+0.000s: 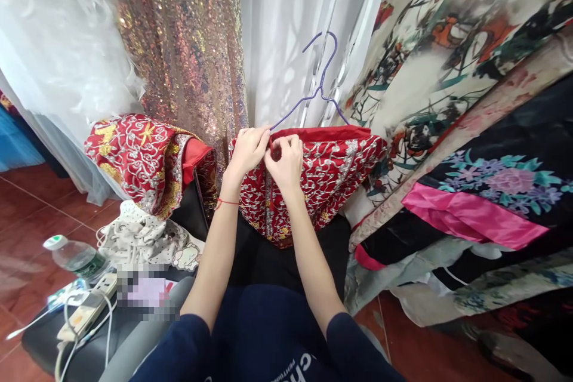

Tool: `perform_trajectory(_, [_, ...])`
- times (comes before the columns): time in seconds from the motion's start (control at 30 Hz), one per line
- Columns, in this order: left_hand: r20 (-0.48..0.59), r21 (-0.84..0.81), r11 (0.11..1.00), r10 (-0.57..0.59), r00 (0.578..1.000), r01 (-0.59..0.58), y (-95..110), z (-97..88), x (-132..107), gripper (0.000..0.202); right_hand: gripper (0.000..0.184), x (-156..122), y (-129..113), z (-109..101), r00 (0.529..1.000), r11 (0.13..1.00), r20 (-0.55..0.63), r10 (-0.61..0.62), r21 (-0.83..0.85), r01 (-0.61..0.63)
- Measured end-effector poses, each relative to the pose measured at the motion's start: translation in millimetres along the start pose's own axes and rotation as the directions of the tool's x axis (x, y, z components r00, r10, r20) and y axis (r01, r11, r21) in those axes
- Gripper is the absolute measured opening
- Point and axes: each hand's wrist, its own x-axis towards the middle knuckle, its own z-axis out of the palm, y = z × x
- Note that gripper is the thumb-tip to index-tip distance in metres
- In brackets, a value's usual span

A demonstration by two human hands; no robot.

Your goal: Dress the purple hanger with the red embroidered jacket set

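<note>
A red skirt-like garment (331, 173) with silver and gold embroidery hangs in front of me, its plain red waistband (335, 132) at the top. A purple wire hanger (320, 91) rises from behind the waistband. My left hand (248, 152) is closed at the left end of the band, near the hanger's lower corner. Close beside it, my right hand (286, 161) is closed, thumb and fingertips together, with a thin red tie (271, 146) between the two hands. The tie's lower end hangs down over the embroidery. Exactly where each fingertip grips is partly hidden.
Another red embroidered garment (138, 158) lies draped at left. Below it are a white spotted cloth bag (138, 236), a water bottle (80, 256) and a power strip (89, 310) with white cables. A sequined gown (183, 30), a white dress (282, 24) and printed garments (439, 54) hang around.
</note>
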Motion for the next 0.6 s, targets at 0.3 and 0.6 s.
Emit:
perform_trajectory(0.3, [0.035, 0.024, 1.0, -0.016, 0.999, 0.015, -5.5, 1.6, 2.8, 0.049, 0.026, -9.3, -11.6, -25.2, 0.993, 0.994, 0.042, -0.108, -0.027, 0.109])
perform_trajectory(0.6, [0.008, 0.032, 0.999, 0.005, 1.0, -0.006, -4.4, 3.1, 1.1, 0.043, 0.045, -1.2, -9.0, -13.7, 0.977, 0.963, 0.19, -0.093, -0.232, 0.137])
